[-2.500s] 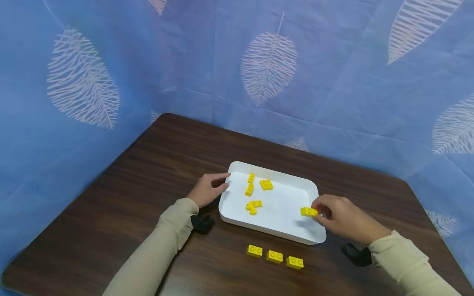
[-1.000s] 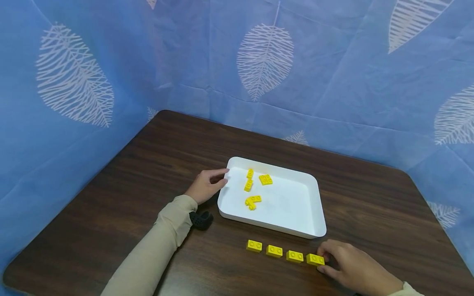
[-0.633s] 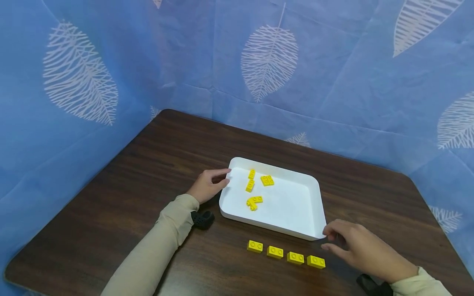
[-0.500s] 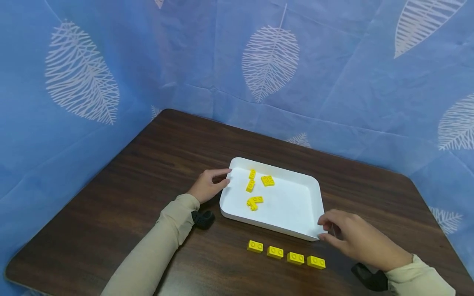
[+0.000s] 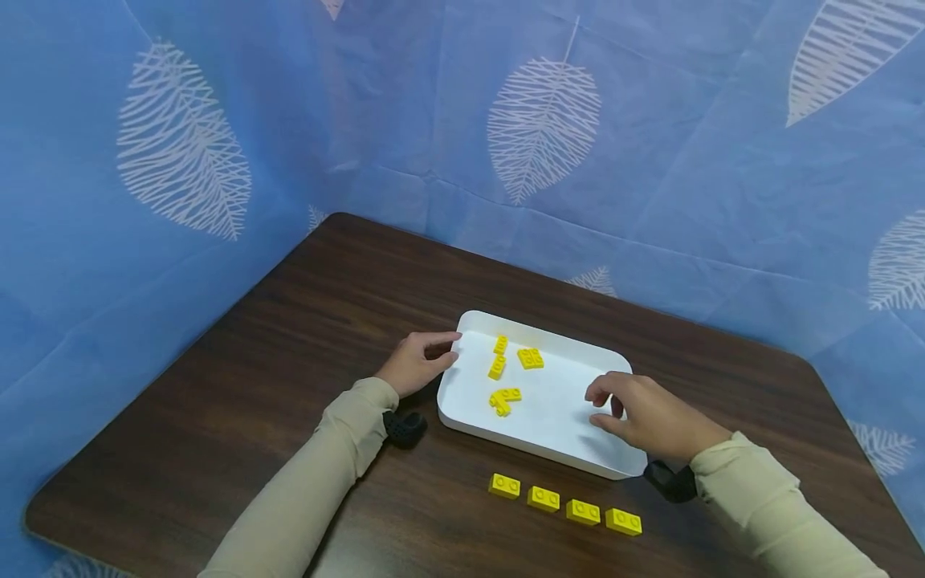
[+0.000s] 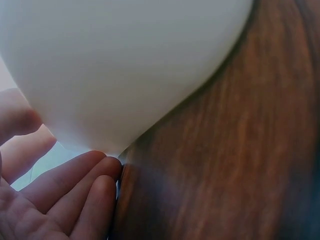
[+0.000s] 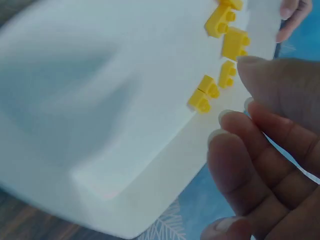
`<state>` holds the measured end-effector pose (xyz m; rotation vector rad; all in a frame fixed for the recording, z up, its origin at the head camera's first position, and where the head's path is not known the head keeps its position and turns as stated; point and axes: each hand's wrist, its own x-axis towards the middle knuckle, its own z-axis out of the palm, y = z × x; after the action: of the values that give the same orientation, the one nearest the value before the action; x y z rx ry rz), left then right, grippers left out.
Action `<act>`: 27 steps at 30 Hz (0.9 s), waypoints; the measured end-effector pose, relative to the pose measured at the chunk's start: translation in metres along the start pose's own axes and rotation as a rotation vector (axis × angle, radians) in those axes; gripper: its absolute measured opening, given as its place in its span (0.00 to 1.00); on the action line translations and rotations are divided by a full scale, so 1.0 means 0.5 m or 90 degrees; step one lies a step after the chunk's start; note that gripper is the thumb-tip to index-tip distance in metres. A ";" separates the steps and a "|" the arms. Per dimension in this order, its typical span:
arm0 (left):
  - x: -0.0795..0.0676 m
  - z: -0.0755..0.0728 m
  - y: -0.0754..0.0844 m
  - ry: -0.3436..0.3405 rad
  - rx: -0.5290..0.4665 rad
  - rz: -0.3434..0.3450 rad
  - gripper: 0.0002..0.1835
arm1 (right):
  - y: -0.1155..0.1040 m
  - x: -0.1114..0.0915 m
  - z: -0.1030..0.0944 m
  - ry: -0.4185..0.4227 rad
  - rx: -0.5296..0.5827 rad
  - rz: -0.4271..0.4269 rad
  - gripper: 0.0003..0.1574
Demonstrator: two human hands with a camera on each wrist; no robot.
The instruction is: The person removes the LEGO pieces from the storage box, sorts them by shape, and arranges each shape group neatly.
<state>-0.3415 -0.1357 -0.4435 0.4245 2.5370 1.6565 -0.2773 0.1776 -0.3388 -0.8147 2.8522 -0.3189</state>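
Observation:
Inside the white tray [image 5: 556, 417] lie several small yellow toy bricks [image 5: 531, 358], grouped toward its left side. My left hand [image 5: 413, 363] rests at the tray's left end, its fingertips touching the outer wall in the left wrist view. Over the tray's right part hovers my right hand [image 5: 650, 413], thumb and fingers apart and nothing between them. In the right wrist view its fingers [image 7: 235, 170] appear large in front of the bricks [image 7: 234, 44]. More yellow bricks [image 5: 543, 498] stand studs-up in a spaced row on the table, in front of the tray.
The dark wooden table [image 5: 347, 305] has rounded corners and extends around the tray. A blue cloth [image 5: 405, 96] with white leaf prints hangs behind and to the left. Black straps [image 5: 405, 429] sit at the wrists.
My right hand carried a brick out of the tray, set it at the row's right end and let go. It then moved back over the tray. The left hand stayed at the rim.

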 end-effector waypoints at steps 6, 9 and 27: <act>0.001 -0.001 -0.006 0.000 -0.007 0.000 0.22 | -0.007 0.073 0.014 -0.034 -0.030 0.022 0.16; 0.002 -0.001 -0.004 -0.003 -0.008 0.001 0.22 | -0.010 0.104 0.020 -0.039 -0.037 0.010 0.16; 0.009 -0.005 -0.015 -0.010 -0.019 0.015 0.22 | -0.029 0.243 0.057 -0.064 -0.067 -0.018 0.17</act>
<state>-0.3478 -0.1395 -0.4490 0.4652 2.5018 1.6906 -0.3659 0.0958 -0.3741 -0.8659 2.7856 -0.1273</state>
